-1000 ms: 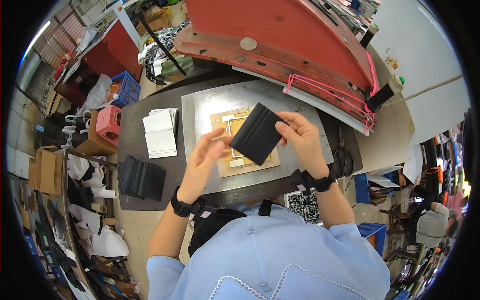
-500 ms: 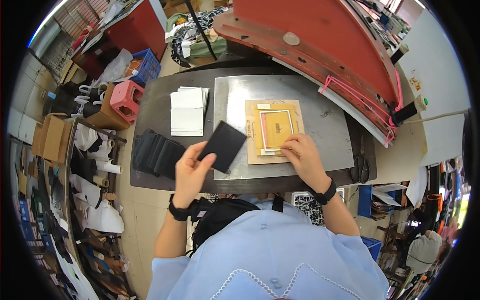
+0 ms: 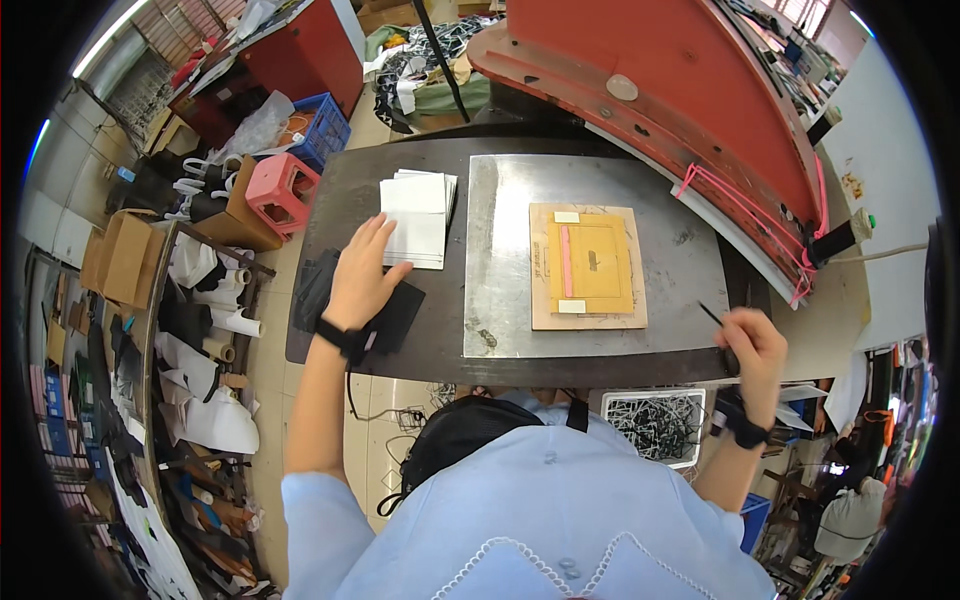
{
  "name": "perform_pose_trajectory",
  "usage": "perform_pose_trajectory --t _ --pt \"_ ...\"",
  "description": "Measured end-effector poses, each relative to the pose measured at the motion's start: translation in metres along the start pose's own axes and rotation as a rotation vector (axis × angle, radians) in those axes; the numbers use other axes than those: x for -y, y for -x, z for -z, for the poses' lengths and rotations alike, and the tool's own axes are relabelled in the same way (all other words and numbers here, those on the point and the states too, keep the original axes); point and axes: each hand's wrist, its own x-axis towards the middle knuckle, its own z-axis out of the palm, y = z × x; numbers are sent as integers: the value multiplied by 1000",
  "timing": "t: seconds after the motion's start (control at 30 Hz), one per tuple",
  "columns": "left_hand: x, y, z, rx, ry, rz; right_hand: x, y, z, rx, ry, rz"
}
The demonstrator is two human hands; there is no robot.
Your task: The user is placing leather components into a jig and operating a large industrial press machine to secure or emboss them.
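Observation:
My left hand is open, its fingers stretched out at the left edge of a stack of white rectangular sheets. Below its palm and wrist lie black flat pieces, partly covered by the hand. At the table's right end my right hand is closed on a slim dark tool, apparently scissors, whose thin tip points up and left. A yellow plate with a pink strip and two pale tabs lies on a tan board, between my hands.
The board rests on a grey metal sheet on the dark table. A red machine body with pink cord overhangs the far right. A white basket of dark parts stands below the front edge; a pink stool is left.
My left hand has let go of the black piece and moved to the white sheets. My right hand has left the yellow plate for the dark tool. The plate's white rectangular outline is gone.

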Motion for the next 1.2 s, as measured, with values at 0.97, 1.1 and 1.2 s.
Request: perform_pose_trajectory --t 0.97,1.1,1.2 --pt "-191 6 -48 332 1497 428 -19 -21 -97 454 -204 -160" --pt "-174 -10 -48 183 1093 254 -33 -55 -99 356 -269 -218" --pt "-151 -22 -48 154 644 36 -44 -80 -110 307 -287 -195"
